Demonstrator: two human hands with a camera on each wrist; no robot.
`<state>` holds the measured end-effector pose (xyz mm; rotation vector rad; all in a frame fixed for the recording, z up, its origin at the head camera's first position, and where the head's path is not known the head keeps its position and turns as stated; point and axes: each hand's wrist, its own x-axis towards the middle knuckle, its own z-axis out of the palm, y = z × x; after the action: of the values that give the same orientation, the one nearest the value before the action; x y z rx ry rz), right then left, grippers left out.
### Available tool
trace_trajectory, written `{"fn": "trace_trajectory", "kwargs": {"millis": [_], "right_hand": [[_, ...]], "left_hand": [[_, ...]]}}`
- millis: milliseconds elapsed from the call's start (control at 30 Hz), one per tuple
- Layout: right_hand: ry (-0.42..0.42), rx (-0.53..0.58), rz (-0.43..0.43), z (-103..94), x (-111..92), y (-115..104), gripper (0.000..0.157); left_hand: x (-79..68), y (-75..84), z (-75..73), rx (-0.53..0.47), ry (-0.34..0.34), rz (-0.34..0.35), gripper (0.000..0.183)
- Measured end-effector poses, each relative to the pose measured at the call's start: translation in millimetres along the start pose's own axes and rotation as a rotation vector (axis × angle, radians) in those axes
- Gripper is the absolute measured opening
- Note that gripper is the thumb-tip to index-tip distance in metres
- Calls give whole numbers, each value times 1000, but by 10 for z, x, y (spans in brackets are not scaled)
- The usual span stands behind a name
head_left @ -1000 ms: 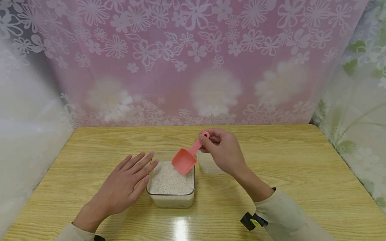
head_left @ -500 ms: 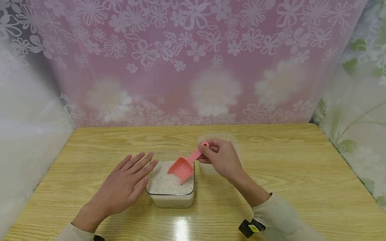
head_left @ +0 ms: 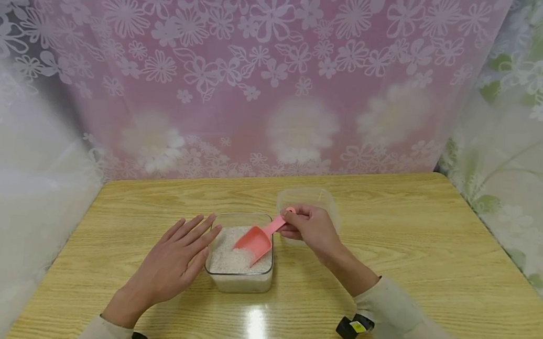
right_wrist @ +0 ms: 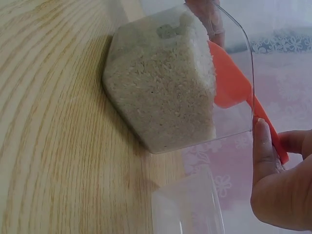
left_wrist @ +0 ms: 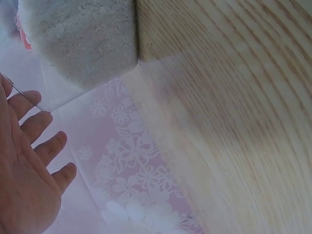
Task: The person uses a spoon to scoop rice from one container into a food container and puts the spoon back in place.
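A clear square container (head_left: 240,283) holds white rice (head_left: 228,250), filled to below its rim. My right hand (head_left: 312,229) pinches the handle of a pink scoop (head_left: 256,242) between thumb and fingers. The scoop's front edge dips into the rice, as the right wrist view also shows, and some grains lie in its bowl. My left hand (head_left: 170,262) is spread with straight fingers at the container's left side, fingertips touching its rim. In the left wrist view the left hand (left_wrist: 29,165) has its palm in sight, beside the rice-filled container.
Behind my right hand stands a translucent plastic container (head_left: 298,194), partly hidden by that hand; its corner (right_wrist: 187,204) shows in the right wrist view. The wooden table (head_left: 413,242) ends at a pink flowered curtain (head_left: 238,109) at the back, with pale curtains at both sides.
My right hand has lowered the scoop from above the rice until its front edge is in the grains. The translucent container behind has come into fuller sight. My left hand has stayed in place.
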<state>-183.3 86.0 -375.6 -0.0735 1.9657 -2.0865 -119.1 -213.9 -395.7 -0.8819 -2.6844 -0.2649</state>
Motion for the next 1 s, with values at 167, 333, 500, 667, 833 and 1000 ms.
{"fn": "trace_trajectory", "kwargs": {"millis": [167,333,500,667,833,1000], "right_hand": [[-5,22,8,-12,4,27,27],[-2,64,36,-18,13,43,32],[-14,107,40,-17,14,57,35],[-3,154,36,-18,7,75,33],[17,198,40,-22,13,76,32],[25,263,51,-30,20,43,27]], "left_hand": [[2,0,-4,-2,-8,-6,48],[1,-1,-7,-10,-6,-11,49],[-4,-4,-5,-15,-6,-12,49],[-6,-1,-3,-23,-4,-11,51],[-7,-2,2,-22,-4,-15,49],[-5,0,5,-27,-3,-17,48]]}}
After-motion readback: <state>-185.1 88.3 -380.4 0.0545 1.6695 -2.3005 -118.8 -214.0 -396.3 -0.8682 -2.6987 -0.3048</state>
